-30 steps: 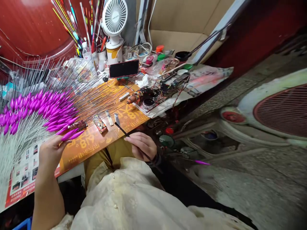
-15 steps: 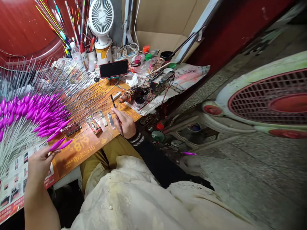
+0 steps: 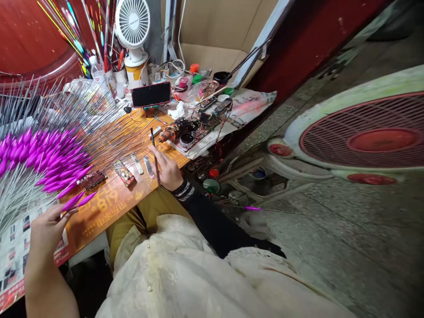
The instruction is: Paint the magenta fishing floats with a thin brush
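Note:
My left hand [image 3: 49,223] is closed at the table's left front edge, pinching purple fishing floats [image 3: 73,201]. Two bodies stick out past its fingertips, pointing right. Behind it fans a large bunch of similar purple floats [image 3: 46,152] with thin stems. My right hand [image 3: 169,172] is closed round a slim dark paintbrush [image 3: 156,161], held nearly upright near the table's front edge; its tip is too small to make out. Left of that hand lie a small silvery strip [image 3: 149,166], a white piece [image 3: 137,163] and a colourful paint-specked block [image 3: 125,173].
Beyond my right hand sit small pots of black paint [image 3: 187,139] and a paint-crusted bottle [image 3: 167,134]. A phone [image 3: 151,94] leans in front of a small white fan [image 3: 133,23]. A larger floor fan [image 3: 361,141] stands at right. One purple float [image 3: 252,208] juts out over the floor.
The whole view has shifted, with the table and both hands appearing slightly further left. Both hands keep their holds; the brush stands a little more upright. The floor fan's grille looks more blurred.

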